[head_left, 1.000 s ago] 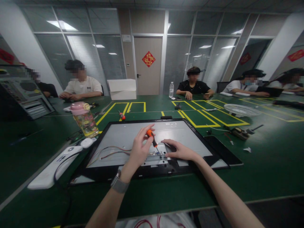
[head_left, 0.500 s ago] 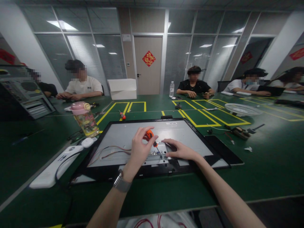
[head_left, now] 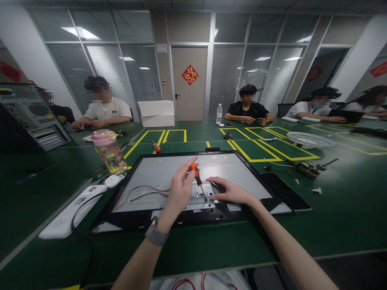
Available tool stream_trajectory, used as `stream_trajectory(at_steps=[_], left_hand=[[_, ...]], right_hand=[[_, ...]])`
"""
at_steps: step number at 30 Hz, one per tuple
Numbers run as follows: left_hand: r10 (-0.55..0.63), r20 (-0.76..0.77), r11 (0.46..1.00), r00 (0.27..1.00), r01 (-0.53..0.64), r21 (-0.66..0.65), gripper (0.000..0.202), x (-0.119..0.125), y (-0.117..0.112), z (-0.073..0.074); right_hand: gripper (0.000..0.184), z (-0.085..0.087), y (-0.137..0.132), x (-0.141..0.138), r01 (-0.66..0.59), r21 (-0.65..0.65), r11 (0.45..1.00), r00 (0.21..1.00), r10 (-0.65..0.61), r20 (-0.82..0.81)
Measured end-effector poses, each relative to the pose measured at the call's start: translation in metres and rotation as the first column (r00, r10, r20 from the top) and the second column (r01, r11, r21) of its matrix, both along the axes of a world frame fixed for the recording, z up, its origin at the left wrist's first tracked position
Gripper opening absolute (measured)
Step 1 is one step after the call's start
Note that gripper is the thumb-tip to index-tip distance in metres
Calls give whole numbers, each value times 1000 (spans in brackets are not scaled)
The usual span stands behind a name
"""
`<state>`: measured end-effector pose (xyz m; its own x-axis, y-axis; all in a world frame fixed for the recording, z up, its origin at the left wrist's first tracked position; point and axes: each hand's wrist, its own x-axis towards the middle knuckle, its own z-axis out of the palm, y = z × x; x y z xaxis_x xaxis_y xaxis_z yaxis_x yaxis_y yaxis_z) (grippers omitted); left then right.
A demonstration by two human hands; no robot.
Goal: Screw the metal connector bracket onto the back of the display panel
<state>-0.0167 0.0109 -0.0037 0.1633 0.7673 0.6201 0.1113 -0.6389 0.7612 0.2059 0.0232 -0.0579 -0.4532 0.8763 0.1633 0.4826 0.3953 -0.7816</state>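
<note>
A display panel (head_left: 157, 169) lies back side up on the green table, its metal back framed in black. My left hand (head_left: 181, 185) grips an orange and black screwdriver (head_left: 198, 176) by the handle. The tool leans, its tip down at a small circuit board (head_left: 198, 195) near the panel's front edge. At the right of that board my right hand (head_left: 231, 190) is closed, with thumb and fingers at the edge of a metal plate (head_left: 208, 187); what lies between them is hidden. Thin cables (head_left: 142, 192) run left from the board across the panel.
Left of the panel are a white power strip (head_left: 74, 211), a pink-lidded bottle (head_left: 109, 151) and an open computer case (head_left: 36, 117). A black phone-like slab (head_left: 286, 191) touches the right side. Another screwdriver (head_left: 156, 147) lies behind. Several people sit across the table.
My left hand has shifted its fingers on the screwdriver handle, now straighter and slightly to the right. The screwdriver's tilt has changed a little. My right hand has stayed in place.
</note>
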Motion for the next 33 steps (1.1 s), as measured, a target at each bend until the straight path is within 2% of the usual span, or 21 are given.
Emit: stream_trajectory(at_steps=[5,9,10,14,19,20,24,25,29,33], left_hand=[[75,5,997,997,-75,6,28,-2,2,1],[-54,0,998,999,54,-38,36,-4,3,3],[-49,-3,998,999,49,-47,36,-5,3,3],[109,-57,994,992,-108,9,30,-5,3,2],[-56,-52,998,997,54,-38,45,-5,4,-2],[-44,-59,999,997,42,-34,46,-5,3,-2],[134,-105,988,985,-125,89,36,-5,0,2],[133,-110,987,985,-122,106,35,-5,0,3],[10,-113,998,993,-3,63,44,-6,0,3],[86,-99,994,991,-78,77,41,-8,3,1]], right_hand=[[64,1,0,0,0,5,1000,1000,0,9],[64,2,-1,0,7,-1,1000,1000,-7,11],[64,3,-1,0,7,-2,1000,1000,-7,10],[64,3,-1,-1,0,5,1000,1000,0,3],[63,1,0,0,2,14,1000,1000,-2,0],[64,0,0,0,1,13,1000,1000,-1,-4],[63,1,-1,0,0,12,1000,1000,0,-3],[62,1,-1,0,0,10,1000,1000,0,0],[63,2,-1,0,6,4,1000,1000,-6,3],[64,3,-1,0,0,-1,1000,1000,0,7]])
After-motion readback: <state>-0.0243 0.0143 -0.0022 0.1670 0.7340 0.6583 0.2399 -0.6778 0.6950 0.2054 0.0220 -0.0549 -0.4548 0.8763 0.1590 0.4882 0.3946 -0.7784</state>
